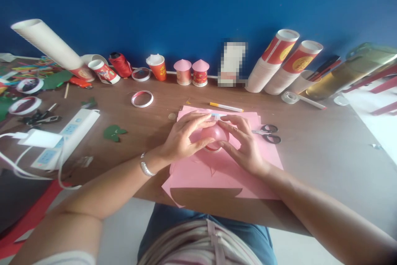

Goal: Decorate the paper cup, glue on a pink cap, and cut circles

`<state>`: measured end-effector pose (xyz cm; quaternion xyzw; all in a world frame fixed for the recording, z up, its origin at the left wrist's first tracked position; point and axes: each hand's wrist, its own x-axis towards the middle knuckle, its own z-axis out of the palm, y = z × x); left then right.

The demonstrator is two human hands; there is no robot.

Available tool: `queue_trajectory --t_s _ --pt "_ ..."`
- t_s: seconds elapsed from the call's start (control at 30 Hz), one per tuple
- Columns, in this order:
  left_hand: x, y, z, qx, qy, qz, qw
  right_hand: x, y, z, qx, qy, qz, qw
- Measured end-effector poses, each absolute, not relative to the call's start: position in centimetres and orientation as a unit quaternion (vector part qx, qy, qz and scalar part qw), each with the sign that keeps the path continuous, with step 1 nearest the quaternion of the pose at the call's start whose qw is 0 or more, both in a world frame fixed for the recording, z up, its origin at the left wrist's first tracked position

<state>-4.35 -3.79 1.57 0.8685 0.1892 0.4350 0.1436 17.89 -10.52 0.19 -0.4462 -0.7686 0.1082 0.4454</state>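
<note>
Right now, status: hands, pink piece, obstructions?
Left hand and right hand cupped around pink rounded piece, one each side. Piece over pink sheets. Scissors close by, right of right hand, not touching it.

Brown table (310, 153), fairly crowded. Pink paper sheets (198, 174) at front centre, black-handled scissors (270, 134) at their right edge, yellow-capped marker (226, 107) just behind. Back row: red thread spool (120, 65), two cone-topped paper cups (201, 75), two tall cup stacks (263, 72) (both leaning in this view), clear tape roll (290, 97). Left: white power strip (66, 139), green paper scrap (114, 132), cut cup rim (142, 104).
</note>
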Motion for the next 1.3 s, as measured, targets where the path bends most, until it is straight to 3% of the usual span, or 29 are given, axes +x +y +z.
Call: queue_trajectory --t_s 0.23,0.4,0.67,0.9,1.0,1.2,1.3 --pt "-4.61 -4.13 1.56 0.852 0.199 0.415 0.249 18.27 -10.53 0.22 -0.459 -0.755 0.123 0.451" --pt "-4.17 -4.17 1.44 0.857 0.212 0.415 0.221 18.06 -10.78 0.47 -0.444 -0.752 0.132 0.469" --pt "-4.21 -3.95 1.55 0.874 0.185 0.412 0.177 17.54 -10.9 0.46 -0.427 -0.775 0.05 0.464" --pt "-4.21 -3.97 1.66 0.868 0.195 0.412 0.199 17.56 -11.0 0.55 -0.438 -0.776 0.053 0.451" --pt "-4.28 -4.1 1.8 0.849 0.212 0.41 0.259 17.62 -11.05 0.7 -0.436 -0.775 0.072 0.452" --pt "-3.91 -3.81 1.4 0.67 0.331 0.418 0.517 17.68 -11.11 0.98 -0.442 -0.774 0.086 0.445" --pt "-3.69 -3.79 1.24 0.612 0.344 0.421 0.575 17.73 -10.98 0.97 -0.44 -0.775 0.099 0.444"
